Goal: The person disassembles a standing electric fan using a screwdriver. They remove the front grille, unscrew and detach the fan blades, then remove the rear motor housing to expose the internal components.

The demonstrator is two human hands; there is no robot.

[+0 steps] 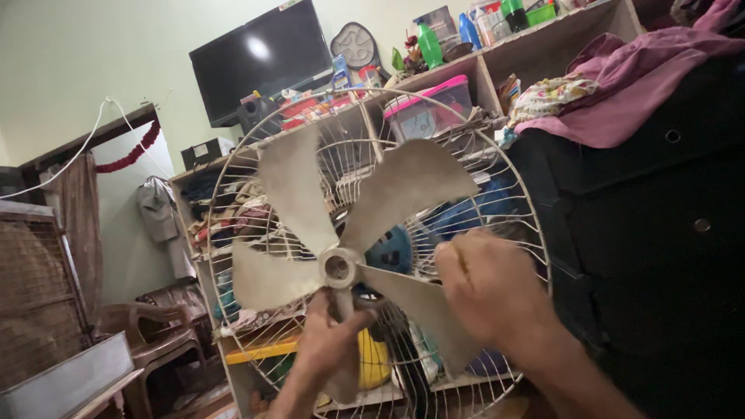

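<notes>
Dusty fan blade point(341, 233) against wire guard point(233, 163).
Left hand point(330, 341) clamped at six o'clock blade; right hand point(489, 291) fisted at four.

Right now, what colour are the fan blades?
The fan blades are a dusty, pale grey-beige; the head view shows them best, against the wire guard.

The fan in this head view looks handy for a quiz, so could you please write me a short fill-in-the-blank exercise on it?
1. The dusty fan blades sit in front of a round wire ____.
2. The left hand grips the lowest blade just below the ____.
3. The right hand is closed into a ____ in front of the guard.
4. High on the wall behind hangs a dark flat ____.

Missing words: guard; hub; fist; television
</notes>
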